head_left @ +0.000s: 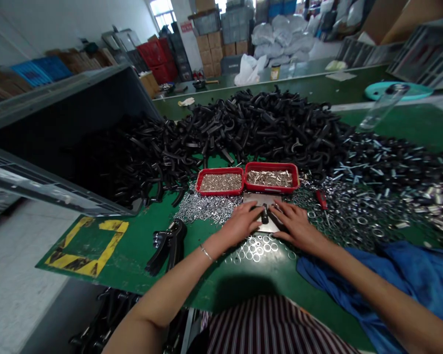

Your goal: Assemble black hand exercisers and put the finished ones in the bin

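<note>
A small dark cylindrical part [265, 214] stands on a flat metal plate [269, 226] in the middle of the bench. From one side my left hand [242, 222] reaches over the plate, fingers stretched out and their tips at or very near the part. My right hand [295, 225] comes from the other side, fingers spread and thumb apart, its fingertips also close to the part. Whether either hand touches it I cannot tell. Loose metal rings [257, 249] lie just in front of the plate. Behind it sit two red trays, one with tiny metal pieces [221, 182], the other with small pins [270, 178].
Black curved handles [258, 120] are heaped at the back, spilling from a grey crate [133, 105]. Several finished-looking handles [172, 246] lie at left. Nuts [203, 206], a red screwdriver [321, 199], bolts [372, 162], metal sleeves [441, 206] and blue cloth [391, 280] surround the work area.
</note>
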Motion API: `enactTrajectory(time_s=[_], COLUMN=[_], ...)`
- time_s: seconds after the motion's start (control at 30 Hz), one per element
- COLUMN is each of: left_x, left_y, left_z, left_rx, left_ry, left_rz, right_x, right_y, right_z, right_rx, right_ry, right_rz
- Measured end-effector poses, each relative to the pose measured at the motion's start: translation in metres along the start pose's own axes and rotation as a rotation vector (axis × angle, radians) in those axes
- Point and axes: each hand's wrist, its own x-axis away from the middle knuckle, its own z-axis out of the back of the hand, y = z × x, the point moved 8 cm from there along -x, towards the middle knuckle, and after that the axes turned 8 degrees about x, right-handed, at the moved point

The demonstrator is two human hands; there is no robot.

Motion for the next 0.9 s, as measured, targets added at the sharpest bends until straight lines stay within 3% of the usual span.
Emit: enactTrajectory(time_s=[0.13,0.2,0.33,0.5,0.63,0.77,0.9], left_x=[-0.025,-0.035,-0.052,-0.063,-0.068,-0.075,-0.074], left_y=[-0.03,-0.048,-0.073,-0.088,-0.088,-0.091,-0.091], left_z=[0.053,0.063,0.044,0.021,0.021,0.022,0.022], left_rx=[-0.008,-0.073,-0.232,-0.424,-0.491,-0.499,-0.462], left_ry=[0.169,0.213,0.171,0.09,0.087,0.085,0.081], left_rz=[0.06,0.07,0.061,0.117,0.109,0.089,0.062], right_x=[0.031,0.033,-0.009,-0.077,-0.082,-0.081,-0.062], right_y=[0.028,0.05,0.085,0.113,0.123,0.129,0.106], right_z=[0.021,0.032,0.044,0.008,-0.011,-0.013,0.0], right_rx=[-0.163,-0.224,-0.157,-0.108,-0.09,-0.116,-0.102], right_ry=[0.06,0.133,0.373,0.368,0.393,0.352,0.327], right_rz=[-0.157,-0.278,-0.461,-0.614,-0.58,-0.548,-0.501])
